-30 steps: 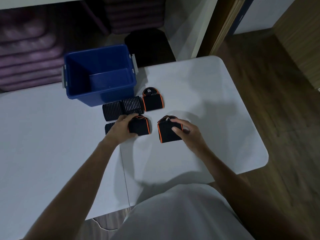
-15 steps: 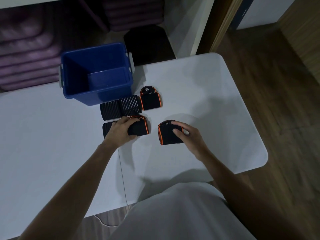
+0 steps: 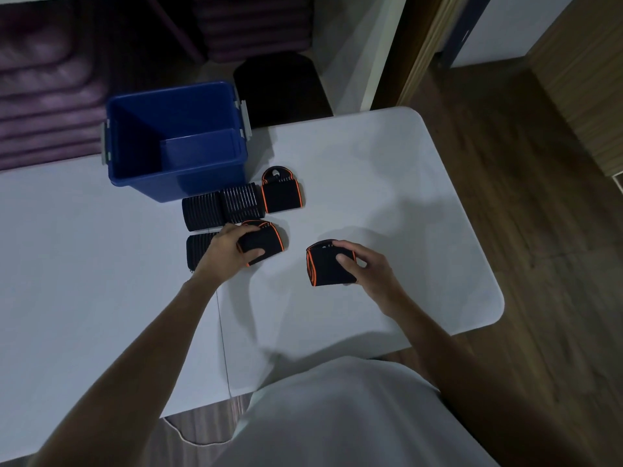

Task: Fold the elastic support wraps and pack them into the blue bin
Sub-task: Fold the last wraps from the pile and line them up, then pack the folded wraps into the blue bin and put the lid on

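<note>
White table (image 3: 387, 183) carrying everything; seam down the middle, so work kept on the right half near the body. Blue bin (image 3: 175, 139) at the far side, open top, nothing visible inside, so packing not yet begun by the look of it; set close behind the wraps, probably to keep the drop short. Ribbed pair (image 3: 224, 205) side by side, touching the bin's front wall, folded and staged. Orange-trimmed wrap (image 3: 281, 193) just right of them, flat, tab up, likewise parked. Third ribbed wrap (image 3: 197, 247) below the pair, partly hidden under the left wrist. Left hand (image 3: 229, 251) curled over the left wrap (image 3: 264, 242), thumb under its near edge, clamping the fold so elastic cannot spring open. Right hand (image 3: 367, 267) gripping the right wrap (image 3: 328, 264), fingers over the top, thumb on its face, well apart from the staged group. Likely step: both folds done, lift toward bin next.
</note>
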